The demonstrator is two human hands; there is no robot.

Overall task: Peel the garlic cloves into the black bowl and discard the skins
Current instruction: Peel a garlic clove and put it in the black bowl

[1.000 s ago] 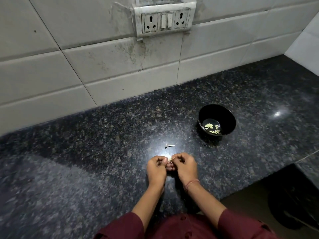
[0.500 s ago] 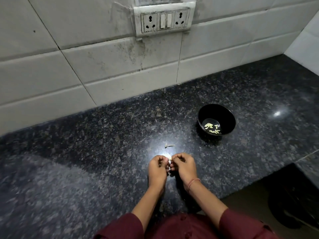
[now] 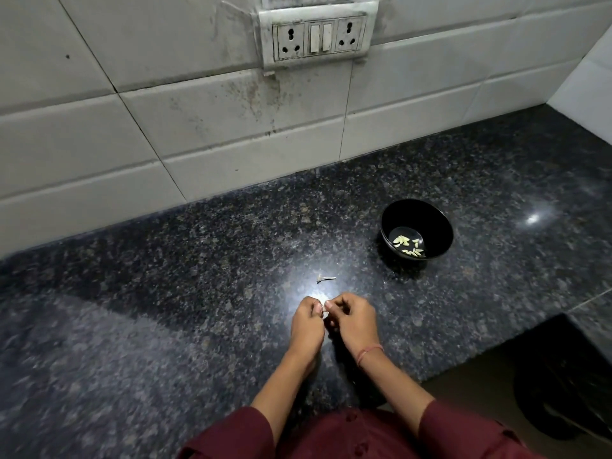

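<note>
In my feed, left hand (image 3: 306, 321) & right hand (image 3: 354, 321) meet, both pinching one garlic clove (image 3: 324, 309) above the worktop (image 3: 198, 276), near-left of the black bowl (image 3: 430, 220); right hand is closer to it. Clove's long axis: can't tell.

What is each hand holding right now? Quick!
Left hand: closed, pinching the small pale garlic clove.
Right hand: closed, pinching the same clove from the other side.
</note>
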